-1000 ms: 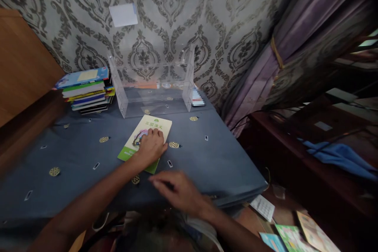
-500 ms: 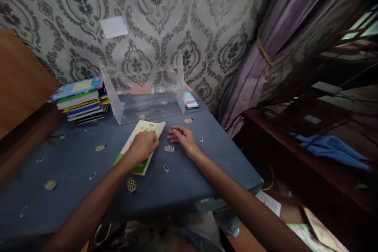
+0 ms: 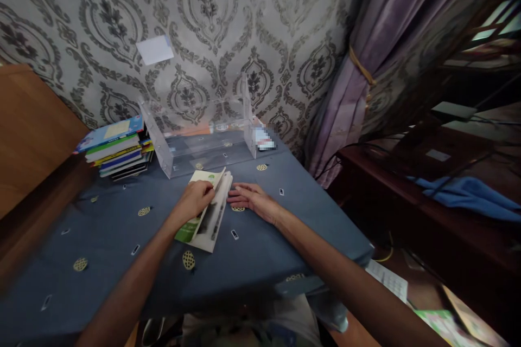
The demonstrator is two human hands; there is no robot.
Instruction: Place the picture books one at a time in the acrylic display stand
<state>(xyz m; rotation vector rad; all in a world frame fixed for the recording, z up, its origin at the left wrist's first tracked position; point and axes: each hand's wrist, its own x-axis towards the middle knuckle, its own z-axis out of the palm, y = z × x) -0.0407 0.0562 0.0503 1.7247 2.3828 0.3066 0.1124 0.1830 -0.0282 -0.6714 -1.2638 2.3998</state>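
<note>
A thin paperback book (image 3: pixel 214 219) with a cream and green cover lies on the blue tablecloth. Its cover is partly lifted along the right side, so a printed page with a dark picture shows beneath. My left hand (image 3: pixel 196 199) is closed on the cover's edge, its fingertips partly hidden by the curled cover. Just right of the book, my right hand (image 3: pixel 255 201) is open and holds nothing, its fingers stretched towards the page edges. Whether those fingertips touch the book I cannot tell.
Behind the book stands a clear plastic rack (image 3: pixel 203 146). To its left is a stack of books (image 3: pixel 116 149). A patterned wall rises behind the table (image 3: pixel 264 249). On the right are a purple curtain (image 3: pixel 366 38) and a blue cloth (image 3: pixel 472 198) on dark furniture.
My left hand has lifted the book's cover, exposing a page that was covered before. My right hand has come close to the book's right edge. The view has shifted slightly.
</note>
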